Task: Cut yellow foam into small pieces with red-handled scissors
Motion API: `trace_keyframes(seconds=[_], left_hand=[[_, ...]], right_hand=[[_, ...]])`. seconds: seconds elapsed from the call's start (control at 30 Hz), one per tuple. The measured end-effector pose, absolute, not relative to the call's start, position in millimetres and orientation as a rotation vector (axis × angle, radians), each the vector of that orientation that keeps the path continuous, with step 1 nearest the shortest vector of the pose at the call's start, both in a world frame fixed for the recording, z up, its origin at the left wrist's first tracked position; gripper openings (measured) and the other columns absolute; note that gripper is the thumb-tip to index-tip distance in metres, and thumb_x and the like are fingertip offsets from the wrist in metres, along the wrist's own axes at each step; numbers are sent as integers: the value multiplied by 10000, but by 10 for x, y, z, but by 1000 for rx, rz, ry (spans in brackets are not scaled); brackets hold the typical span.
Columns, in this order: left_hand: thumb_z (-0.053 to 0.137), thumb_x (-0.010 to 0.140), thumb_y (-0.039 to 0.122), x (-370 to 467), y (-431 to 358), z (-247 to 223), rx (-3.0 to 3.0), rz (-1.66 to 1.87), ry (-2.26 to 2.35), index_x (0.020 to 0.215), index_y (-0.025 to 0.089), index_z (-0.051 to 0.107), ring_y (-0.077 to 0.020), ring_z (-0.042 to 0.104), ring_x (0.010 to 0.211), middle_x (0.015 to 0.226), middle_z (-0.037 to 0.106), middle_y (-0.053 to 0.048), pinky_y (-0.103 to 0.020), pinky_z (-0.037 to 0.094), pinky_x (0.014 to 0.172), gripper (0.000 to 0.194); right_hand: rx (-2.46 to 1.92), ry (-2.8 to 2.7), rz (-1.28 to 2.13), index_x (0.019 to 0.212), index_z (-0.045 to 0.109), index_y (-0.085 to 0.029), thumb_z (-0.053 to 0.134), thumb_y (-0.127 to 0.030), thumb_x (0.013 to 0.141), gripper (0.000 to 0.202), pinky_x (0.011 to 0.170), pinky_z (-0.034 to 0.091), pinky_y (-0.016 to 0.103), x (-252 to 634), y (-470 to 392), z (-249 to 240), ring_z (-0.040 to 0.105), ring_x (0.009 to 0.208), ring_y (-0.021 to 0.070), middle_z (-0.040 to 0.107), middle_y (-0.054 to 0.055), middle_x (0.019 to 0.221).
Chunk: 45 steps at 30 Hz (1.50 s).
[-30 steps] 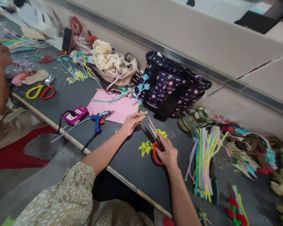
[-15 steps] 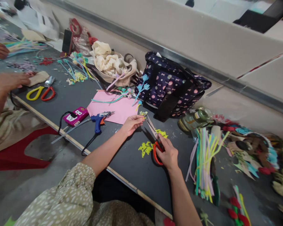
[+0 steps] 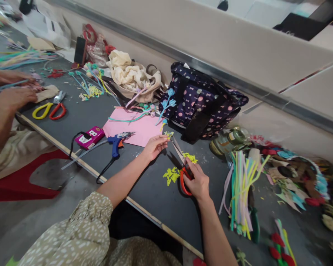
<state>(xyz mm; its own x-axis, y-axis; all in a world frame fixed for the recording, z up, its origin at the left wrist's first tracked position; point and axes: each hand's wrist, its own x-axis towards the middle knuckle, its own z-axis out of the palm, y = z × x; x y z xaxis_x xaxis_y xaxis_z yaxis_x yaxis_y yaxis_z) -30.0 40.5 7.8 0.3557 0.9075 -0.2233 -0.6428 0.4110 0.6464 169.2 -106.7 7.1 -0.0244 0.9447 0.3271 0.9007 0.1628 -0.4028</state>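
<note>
My right hand (image 3: 196,178) is wrapped round the orange handles of a pair of scissors (image 3: 178,152), whose blades are parted and point up and left. Beside the blade tips, my left hand (image 3: 156,145) pinches a small yellow-green piece (image 3: 168,137), mostly hidden by the fingertips. Small yellow-green cut pieces (image 3: 171,175) lie on the dark table left of the scissors, and another pile (image 3: 191,158) is just behind my right hand. A blue glue gun (image 3: 115,143) rests left of my left hand, near a pink sheet (image 3: 143,128).
A dotted dark bag (image 3: 202,98) stands at the back, near a glass jar (image 3: 229,140). Pastel stems (image 3: 241,195) lie at the right. At the left are a co-worker's hands (image 3: 15,92), yellow-and-red scissors (image 3: 54,107) and a magenta box (image 3: 90,137).
The co-worker's far hand has moved right, beside the nearer one, and a blue stem now shows there. My hands and the scissors have barely moved.
</note>
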Motion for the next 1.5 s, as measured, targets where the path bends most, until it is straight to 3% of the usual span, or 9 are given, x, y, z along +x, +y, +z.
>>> trace_keyframes(seconds=[0.47,0.83,1.03,1.5], left_hand=[[773,589,120,-287,369,112,561,1060,608,760,123,655,-75,578,551,707,691,-25,-209,469,592,208],[810,587,197,-287,358,58,611,1047,608,848,140,688,-74,581,606,735,682,-16,-210,458,643,294],[806,590,227,-268,321,110,699,1050,673,774,137,678,-66,536,584,757,669,-12,-221,434,616,242],[766,595,200,-270,313,158,660,1055,671,747,143,624,-54,488,511,622,587,28,-217,428,580,216]], right_hand=[[-1777,-1968,2,1359,442,-272,558,-307,828,544,617,507,193,1688,-1065,90,640,868,137,638,32,1054],[-1786,-2011,-108,1368,436,-283,564,-324,822,563,548,483,176,1719,-1056,11,646,835,132,645,27,1038],[-1807,-1988,-124,1370,436,-290,558,-324,826,558,559,477,181,1728,-1057,-13,642,851,134,641,26,1071],[-1752,-2069,-147,1367,448,-286,514,-374,869,511,544,439,188,1690,-1074,10,639,708,121,684,21,875]])
